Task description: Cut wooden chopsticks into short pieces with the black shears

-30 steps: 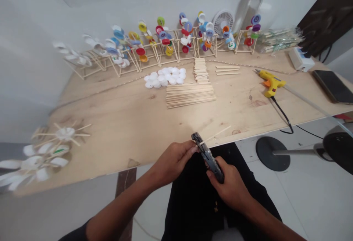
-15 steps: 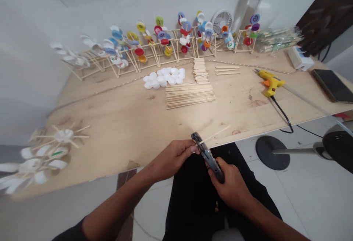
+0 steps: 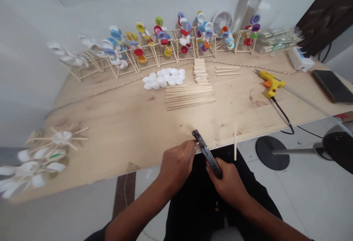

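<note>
My right hand [image 3: 230, 182] is wrapped round the handles of dark grey pliers [image 3: 206, 152] at the front edge of the table. Pinched in my left hand [image 3: 179, 162] is a thin wooden stick, mostly hidden, with its tip showing beside the jaws. A separate stick piece [image 3: 235, 146] is in the air right of the pliers, near the table edge and above my lap. Beyond my hands lie a row of long wooden sticks [image 3: 190, 96], a pile of short sticks [image 3: 200, 71] and white bottle caps [image 3: 164, 78].
Stick frames with coloured caps [image 3: 165, 42] line the wall. A yellow glue gun [image 3: 271, 82], phone [image 3: 333, 85] and power strip [image 3: 300, 59] lie at the right. White wheel-like pieces [image 3: 62, 138] sit at the left. A small fan [image 3: 222, 24] and a bottle [image 3: 252, 7] stand behind.
The stick that passed through the jaws has been cut. Its far piece has come off and moved right and down. My left hand has turned and shifted slightly; the pliers barely moved.
</note>
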`<control>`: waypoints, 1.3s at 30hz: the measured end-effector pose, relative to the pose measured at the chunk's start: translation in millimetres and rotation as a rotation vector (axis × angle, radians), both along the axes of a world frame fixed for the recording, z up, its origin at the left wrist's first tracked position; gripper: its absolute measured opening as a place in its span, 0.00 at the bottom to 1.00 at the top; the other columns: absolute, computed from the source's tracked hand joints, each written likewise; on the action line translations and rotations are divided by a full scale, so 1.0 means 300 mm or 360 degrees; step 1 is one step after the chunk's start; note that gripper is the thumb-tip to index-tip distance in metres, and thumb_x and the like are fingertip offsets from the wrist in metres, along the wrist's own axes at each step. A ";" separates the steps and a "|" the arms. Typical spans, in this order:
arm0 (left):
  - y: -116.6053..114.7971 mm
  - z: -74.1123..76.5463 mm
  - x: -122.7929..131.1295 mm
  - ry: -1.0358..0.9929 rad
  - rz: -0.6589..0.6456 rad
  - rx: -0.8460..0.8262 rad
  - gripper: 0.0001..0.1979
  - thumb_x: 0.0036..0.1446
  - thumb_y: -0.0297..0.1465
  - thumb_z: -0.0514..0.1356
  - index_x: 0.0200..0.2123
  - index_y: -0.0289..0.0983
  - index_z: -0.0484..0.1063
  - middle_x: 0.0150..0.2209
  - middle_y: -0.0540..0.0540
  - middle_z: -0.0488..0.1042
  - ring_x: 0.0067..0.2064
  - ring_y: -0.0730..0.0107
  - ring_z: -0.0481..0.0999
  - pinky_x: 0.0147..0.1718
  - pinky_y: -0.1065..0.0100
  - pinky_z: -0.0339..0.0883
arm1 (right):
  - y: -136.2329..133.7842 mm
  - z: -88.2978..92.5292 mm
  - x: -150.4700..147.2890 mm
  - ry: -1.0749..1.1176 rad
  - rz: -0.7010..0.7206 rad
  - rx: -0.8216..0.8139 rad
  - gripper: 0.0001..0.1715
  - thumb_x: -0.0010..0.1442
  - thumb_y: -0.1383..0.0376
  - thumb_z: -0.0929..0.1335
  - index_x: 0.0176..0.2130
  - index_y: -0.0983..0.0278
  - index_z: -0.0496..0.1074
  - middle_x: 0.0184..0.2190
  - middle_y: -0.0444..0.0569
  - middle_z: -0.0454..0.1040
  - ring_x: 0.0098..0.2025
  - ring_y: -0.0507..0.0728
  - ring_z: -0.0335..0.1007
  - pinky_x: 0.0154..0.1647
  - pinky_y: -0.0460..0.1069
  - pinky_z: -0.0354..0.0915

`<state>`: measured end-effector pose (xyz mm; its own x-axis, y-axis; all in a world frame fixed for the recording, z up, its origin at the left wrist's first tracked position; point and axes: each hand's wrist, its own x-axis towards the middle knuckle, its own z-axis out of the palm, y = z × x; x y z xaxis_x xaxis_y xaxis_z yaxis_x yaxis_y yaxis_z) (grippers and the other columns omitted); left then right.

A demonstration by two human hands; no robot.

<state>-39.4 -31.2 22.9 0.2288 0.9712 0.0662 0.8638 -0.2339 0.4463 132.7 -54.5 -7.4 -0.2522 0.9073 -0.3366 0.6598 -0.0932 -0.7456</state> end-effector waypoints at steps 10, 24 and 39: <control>0.003 0.027 -0.031 -0.0617 0.0160 -0.0227 0.11 0.59 0.34 0.49 0.32 0.37 0.69 0.24 0.50 0.70 0.26 0.72 0.70 0.27 0.71 0.62 | 0.009 0.005 0.011 0.0155 0.0008 -0.0035 0.04 0.53 0.63 0.64 0.29 0.63 0.65 0.20 0.41 0.68 0.23 0.52 0.64 0.25 0.45 0.56; 0.107 0.017 -0.025 -0.1077 0.0398 -0.0247 0.13 0.58 0.38 0.52 0.37 0.37 0.71 0.20 0.54 0.65 0.22 0.74 0.66 0.23 0.72 0.59 | -0.023 -0.004 0.074 0.0450 -0.0113 -0.0054 0.05 0.55 0.64 0.62 0.31 0.64 0.65 0.23 0.42 0.66 0.26 0.51 0.61 0.28 0.45 0.58; 0.369 0.014 -0.001 0.0726 0.0095 -0.0020 0.13 0.59 0.27 0.43 0.40 0.37 0.65 0.42 0.40 0.68 0.35 0.57 0.73 0.27 0.62 0.62 | -0.046 -0.078 0.075 0.0551 -0.0214 0.0004 0.11 0.55 0.57 0.62 0.30 0.63 0.64 0.20 0.40 0.61 0.22 0.51 0.57 0.25 0.45 0.56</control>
<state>-39.7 79.6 27.0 0.1756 0.9836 -0.0403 0.9844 -0.1750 0.0198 155.3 -68.2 -30.8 -0.2291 0.9408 -0.2497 0.3503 -0.1597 -0.9229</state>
